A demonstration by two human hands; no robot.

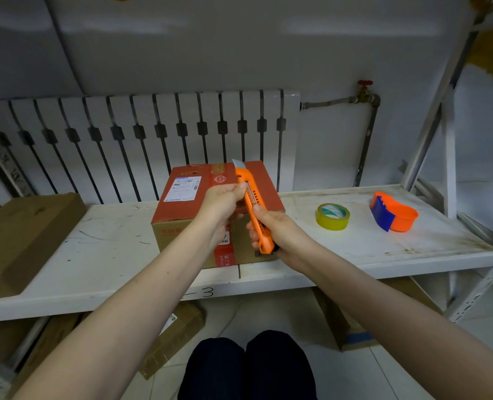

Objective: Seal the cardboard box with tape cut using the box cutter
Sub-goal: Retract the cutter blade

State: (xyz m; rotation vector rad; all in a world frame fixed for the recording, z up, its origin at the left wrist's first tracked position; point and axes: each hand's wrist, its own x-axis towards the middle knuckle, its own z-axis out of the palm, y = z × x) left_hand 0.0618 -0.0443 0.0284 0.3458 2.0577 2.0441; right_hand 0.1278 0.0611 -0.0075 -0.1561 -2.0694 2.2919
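A cardboard box with a red top and a white shipping label stands on the white shelf, its flaps lying flat. Above the box I hold an orange box cutter with its blade out, pointing up and away. My right hand grips the cutter's lower handle, thumb on top. My left hand pinches the cutter's upper part near the slider. A roll of yellowish tape lies flat on the shelf to the right of the box.
An orange and blue tape dispenser lies further right on the shelf. A flat brown carton sits at the left. A radiator stands behind, a shelf upright at the right. More cartons lie under the shelf.
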